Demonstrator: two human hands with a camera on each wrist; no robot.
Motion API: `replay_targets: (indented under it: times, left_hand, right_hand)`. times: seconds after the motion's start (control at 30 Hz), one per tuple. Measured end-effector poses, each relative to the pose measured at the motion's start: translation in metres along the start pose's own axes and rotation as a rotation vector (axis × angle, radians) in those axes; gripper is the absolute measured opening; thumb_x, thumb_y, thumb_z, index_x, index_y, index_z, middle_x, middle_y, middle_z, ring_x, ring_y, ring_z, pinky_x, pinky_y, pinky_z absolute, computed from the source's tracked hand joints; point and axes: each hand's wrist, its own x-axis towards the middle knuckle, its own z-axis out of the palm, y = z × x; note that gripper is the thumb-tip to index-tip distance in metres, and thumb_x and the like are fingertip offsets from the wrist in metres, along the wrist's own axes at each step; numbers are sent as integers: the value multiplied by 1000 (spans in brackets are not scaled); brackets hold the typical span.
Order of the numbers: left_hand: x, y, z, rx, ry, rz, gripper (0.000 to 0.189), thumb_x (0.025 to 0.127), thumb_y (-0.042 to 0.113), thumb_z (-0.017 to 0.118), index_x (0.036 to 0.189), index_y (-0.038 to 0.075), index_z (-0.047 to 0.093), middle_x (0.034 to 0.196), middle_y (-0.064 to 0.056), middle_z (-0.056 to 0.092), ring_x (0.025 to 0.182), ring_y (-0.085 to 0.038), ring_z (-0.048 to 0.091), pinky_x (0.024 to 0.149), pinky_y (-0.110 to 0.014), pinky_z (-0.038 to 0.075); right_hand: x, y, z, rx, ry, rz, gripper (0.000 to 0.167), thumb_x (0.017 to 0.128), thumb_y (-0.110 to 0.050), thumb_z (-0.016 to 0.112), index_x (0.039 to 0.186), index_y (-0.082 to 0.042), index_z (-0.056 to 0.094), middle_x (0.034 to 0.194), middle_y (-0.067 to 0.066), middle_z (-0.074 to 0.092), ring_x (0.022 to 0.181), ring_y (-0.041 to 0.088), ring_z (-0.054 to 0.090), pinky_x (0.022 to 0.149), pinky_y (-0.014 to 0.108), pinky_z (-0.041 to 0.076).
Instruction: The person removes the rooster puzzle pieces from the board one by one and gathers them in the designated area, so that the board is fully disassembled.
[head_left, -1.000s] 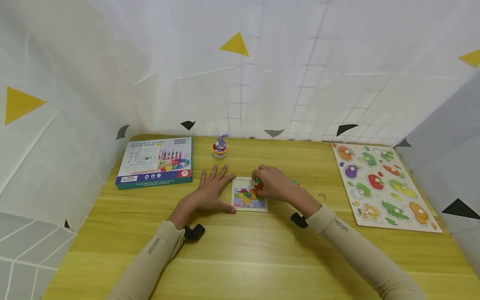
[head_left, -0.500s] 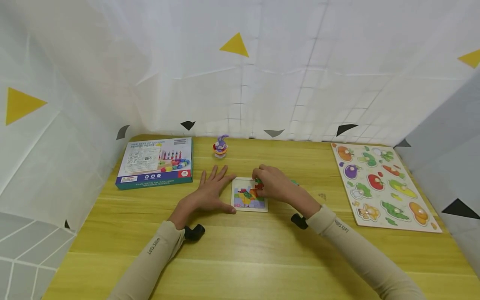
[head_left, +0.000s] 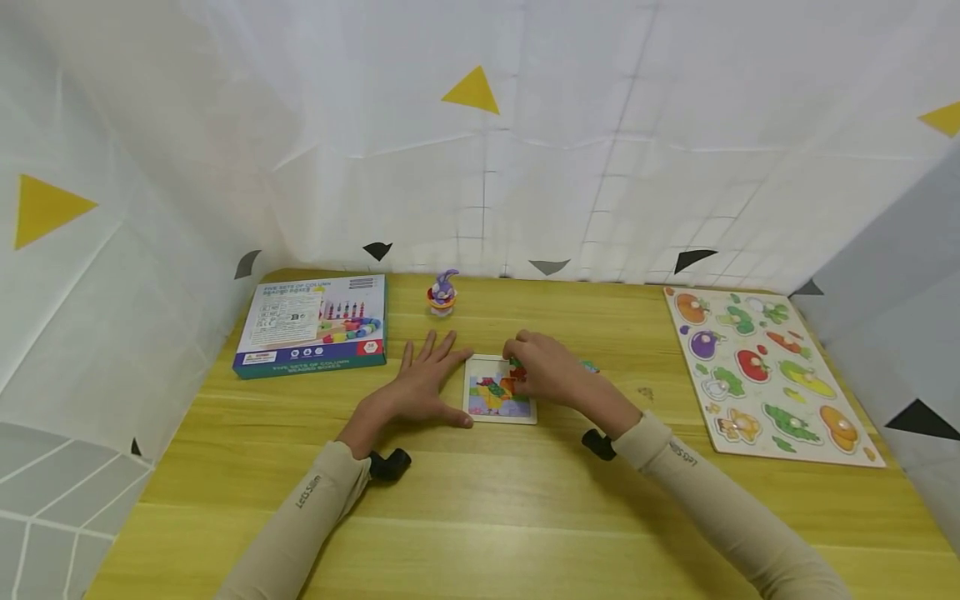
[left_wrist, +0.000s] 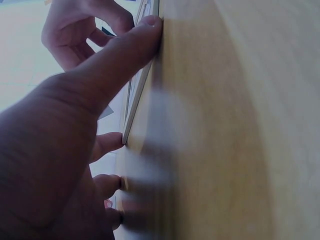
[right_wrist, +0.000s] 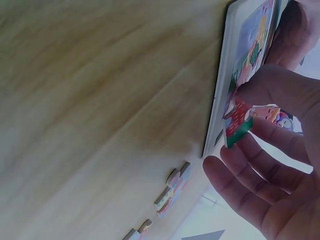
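A small square jigsaw puzzle tray lies flat on the table between the hands. Its lower part shows a coloured picture, and its upper left is bare. My left hand rests spread at the tray's left side; in the left wrist view its thumb lies against the edge. At the tray's upper right, my right hand pinches a red and green puzzle piece. In the right wrist view that piece is tilted over the tray, with the thumb on its face. In the head view fingers hide much of it.
Loose puzzle pieces lie on the table beside the tray, mostly behind the right hand in the head view. A boxed bead set stands back left, a purple rabbit toy behind the tray. A vegetable peg board lies at right.
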Motion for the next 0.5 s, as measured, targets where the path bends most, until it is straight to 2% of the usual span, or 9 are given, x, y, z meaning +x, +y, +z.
replay_targets:
  times: [0.5]
  left_hand:
    - [1, -1, 2, -7, 2, 5, 112, 72, 72, 75, 160, 25, 25, 168, -9, -3, 150, -36, -15, 114, -61, -14]
  right_hand:
    - [-8, 0, -8, 9, 66, -34, 40, 78, -20, 85, 110, -2, 69, 96, 7, 61, 76, 17, 53, 67, 32, 49]
